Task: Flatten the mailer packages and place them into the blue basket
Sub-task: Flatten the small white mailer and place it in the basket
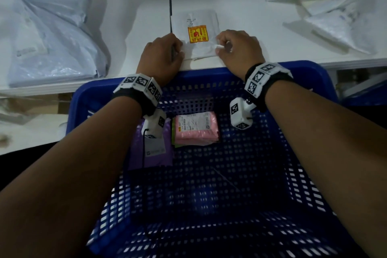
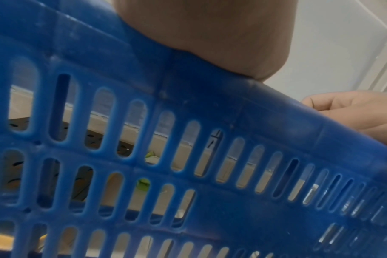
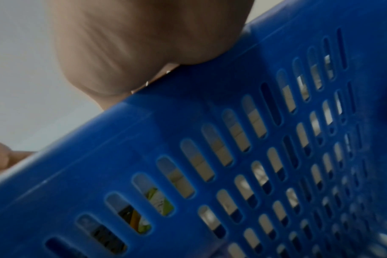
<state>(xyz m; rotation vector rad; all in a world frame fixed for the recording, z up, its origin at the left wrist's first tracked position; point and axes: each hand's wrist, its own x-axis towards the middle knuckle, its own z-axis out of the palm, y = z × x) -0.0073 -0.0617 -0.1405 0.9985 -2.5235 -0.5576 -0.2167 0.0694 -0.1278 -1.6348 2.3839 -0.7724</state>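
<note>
A small white mailer [image 1: 196, 27] with an orange and yellow sticker lies on the white table [image 1: 251, 16], just beyond the blue basket [image 1: 310, 81]. My left hand [image 1: 180, 50] grips the mailer's near left edge with curled fingers. At the near right corner my right hand [image 1: 219, 47] pinches it. Both wrists hover over the basket's far rim. A pink mailer [image 1: 195, 128] and a purple mailer [image 1: 150, 157] lie flat inside the basket. Both wrist views show only the basket wall [image 2: 188, 139] [image 3: 232, 157] and the heels of my palms.
A heap of large grey-white mailers [image 1: 54, 27] covers the table's left side. More white mailers [image 1: 326, 6] lie at the back right. A thin dark seam [image 1: 170, 2] runs across the table behind the left hand.
</note>
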